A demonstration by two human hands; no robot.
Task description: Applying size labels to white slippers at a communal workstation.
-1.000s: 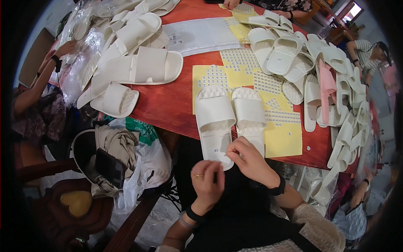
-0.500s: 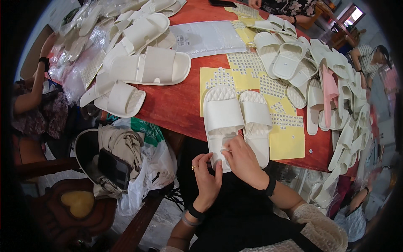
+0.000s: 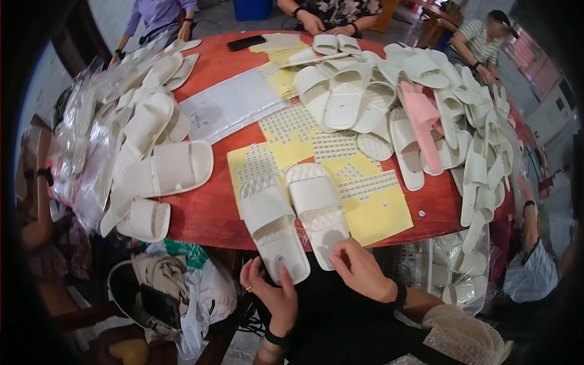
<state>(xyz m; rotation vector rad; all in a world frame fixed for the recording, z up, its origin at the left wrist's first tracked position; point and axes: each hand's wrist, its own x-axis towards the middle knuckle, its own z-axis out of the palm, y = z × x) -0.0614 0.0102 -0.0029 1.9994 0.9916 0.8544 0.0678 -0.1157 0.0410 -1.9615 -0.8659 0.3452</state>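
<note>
Two cream-white moulded foam slide slippers lie side by side, heels toward the person, toes away, hanging a little over the near edge of the round red-brown bench (image 3: 201, 213). The left slipper (image 3: 272, 226) has its heel end resting against the left hand (image 3: 274, 293); the fingers (image 3: 254, 274) are spread wide and curl up under and beside the heel, cupping it rather than pinching it, likely to steady it at the edge. The right slipper (image 3: 316, 210) has its heel just ahead of the right hand (image 3: 362, 271); its fingers (image 3: 340, 248) are bent narrow, tips pressed down on the heel pad, seemingly pressing something small onto the footbed, though what is under the tips cannot be told.

Just beyond the fingertips, under the slippers' toes, lie yellow backing sheets carrying rows of small pale stickers (image 3: 365, 194), close by so a sticker is within easy reach. One loose dot (image 3: 421, 213) sits on the bench to the right of the sheets. Farther out past the right-hand fingers, a heap of white slippers with one pink slipper (image 3: 420, 121) among them. Out past the left-hand fingers, more cream slippers (image 3: 164, 170) and clear plastic bags (image 3: 91, 152). Other people sit at the far rim. Below the left hand, a grey bag (image 3: 158, 286) on the floor.
</note>
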